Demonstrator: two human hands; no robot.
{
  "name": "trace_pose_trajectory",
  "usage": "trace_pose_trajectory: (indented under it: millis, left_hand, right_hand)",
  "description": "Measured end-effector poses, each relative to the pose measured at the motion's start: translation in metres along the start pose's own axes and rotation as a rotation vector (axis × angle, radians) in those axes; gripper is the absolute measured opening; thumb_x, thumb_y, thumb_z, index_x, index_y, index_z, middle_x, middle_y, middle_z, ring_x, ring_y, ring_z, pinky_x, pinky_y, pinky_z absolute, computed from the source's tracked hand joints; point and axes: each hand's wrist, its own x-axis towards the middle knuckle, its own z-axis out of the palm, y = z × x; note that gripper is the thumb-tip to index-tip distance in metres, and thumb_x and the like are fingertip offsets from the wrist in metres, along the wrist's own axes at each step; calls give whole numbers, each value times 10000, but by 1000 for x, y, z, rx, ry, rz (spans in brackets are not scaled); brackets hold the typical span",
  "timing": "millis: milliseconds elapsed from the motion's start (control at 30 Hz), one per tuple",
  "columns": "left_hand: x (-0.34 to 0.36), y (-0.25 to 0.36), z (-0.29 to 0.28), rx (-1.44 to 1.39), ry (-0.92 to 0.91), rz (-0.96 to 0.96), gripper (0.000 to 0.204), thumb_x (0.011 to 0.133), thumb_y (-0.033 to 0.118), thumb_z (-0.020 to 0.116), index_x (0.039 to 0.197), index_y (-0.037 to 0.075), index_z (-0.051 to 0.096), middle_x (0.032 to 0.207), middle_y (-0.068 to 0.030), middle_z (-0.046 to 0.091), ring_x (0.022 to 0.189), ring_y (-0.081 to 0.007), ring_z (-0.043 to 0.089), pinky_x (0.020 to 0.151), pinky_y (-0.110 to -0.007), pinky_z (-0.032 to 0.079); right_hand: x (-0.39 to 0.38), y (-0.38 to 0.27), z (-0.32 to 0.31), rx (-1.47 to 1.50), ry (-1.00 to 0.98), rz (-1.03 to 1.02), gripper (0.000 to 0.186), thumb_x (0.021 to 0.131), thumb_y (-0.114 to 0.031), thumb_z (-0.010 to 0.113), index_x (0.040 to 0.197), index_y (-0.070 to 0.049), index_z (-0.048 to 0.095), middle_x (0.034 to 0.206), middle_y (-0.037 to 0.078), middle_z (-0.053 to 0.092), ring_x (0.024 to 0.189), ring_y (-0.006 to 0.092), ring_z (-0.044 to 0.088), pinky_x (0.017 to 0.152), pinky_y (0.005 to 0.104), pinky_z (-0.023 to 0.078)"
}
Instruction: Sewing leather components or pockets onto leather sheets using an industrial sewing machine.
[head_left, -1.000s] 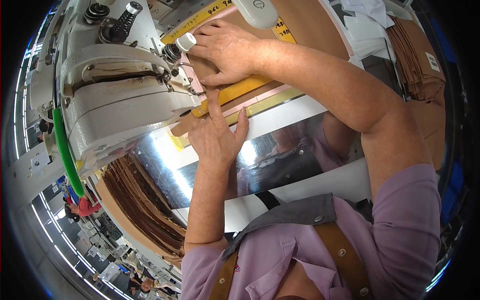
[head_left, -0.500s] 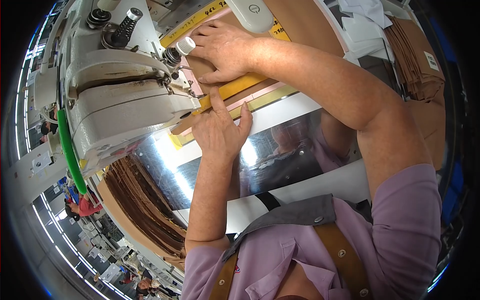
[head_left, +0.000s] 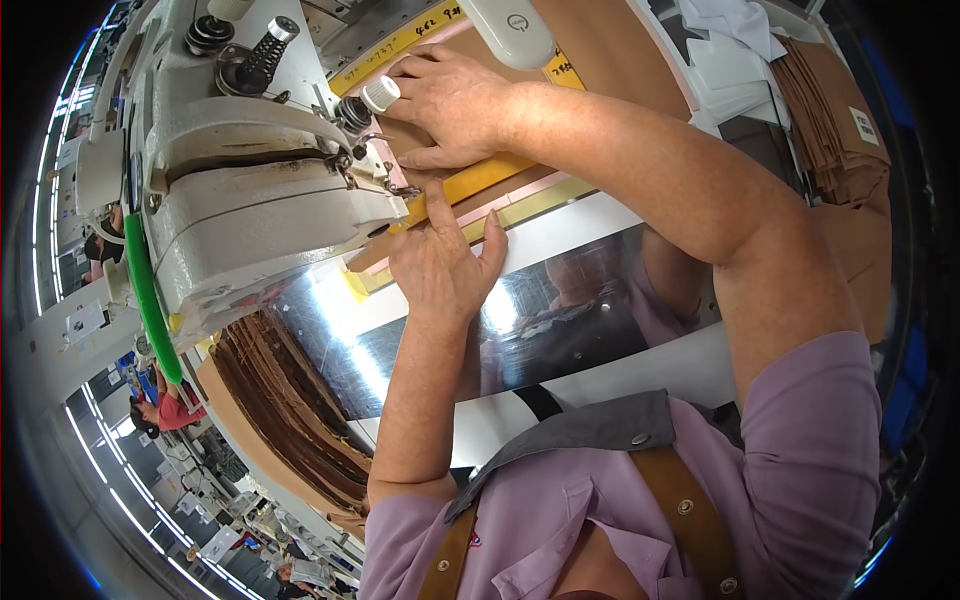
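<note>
My left hand (head_left: 440, 265) lies by the sewing machine's head (head_left: 270, 210), index finger stretched onto the near yellow strip (head_left: 490, 176) of a flat frame and thumb held apart. The other fingers of this hand are partly hidden. Farther off, my right hand (head_left: 455, 108) rests flat with spread fingers on a brown sheet (head_left: 405, 140) inside the frame. Pink edging shows along the strips. Beside the right fingertips stands the machine's white tension knob (head_left: 381, 94). The needle area is hidden behind the machine head. Neither hand grips anything visible.
A white rounded lamp-like device (head_left: 510, 35) overhangs the frame. Brown pieces are stacked at the right (head_left: 830, 120), near white sheets (head_left: 725, 75). More brown layers (head_left: 285, 400) lie at lower left. A shiny metal plate (head_left: 560, 300) lies between my body and the frame.
The machine and frame appear slightly farther right and lower in the picture. Both hands keep nearly the same pose and place on the work.
</note>
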Motion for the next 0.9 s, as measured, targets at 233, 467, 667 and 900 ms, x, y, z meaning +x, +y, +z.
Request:
trace_pose_trajectory:
  millis: [233,467,667,900]
  left_hand:
    - [-19,-8,0,-74,64,8,672,875,447,691,1334,-28,567,575,-96,639,499,-278,643,607,-374,504]
    - [-38,-17,-16,13,-25,44,674,861,423,734,1385,33,569,515,-51,589,459,-237,613,572,-337,477]
    - [-55,-12,-16,-118,10,54,694,834,365,761,1395,11,561,517,-44,577,461,-244,602,583,-359,488]
    - [-70,-5,-21,-154,-49,30,699,813,292,754,1400,-23,544,577,-71,612,505,-259,626,599,-361,487]
  right_hand:
    - [-9,-3,6,44,52,-19,560,939,-476,612,1356,-102,642,1338,98,632,1322,287,514,1196,463,306]
    - [-21,-5,1,13,65,-76,475,987,-399,573,1358,-110,640,1314,86,649,1289,253,541,1170,451,337]
    - [-32,-12,-5,50,86,-101,384,992,-332,583,1281,-96,671,1273,66,666,1204,234,581,1139,428,364]
    - [-47,-19,-4,76,106,-160,373,963,-318,633,1259,-94,672,1257,69,658,1205,219,582,1124,409,384]
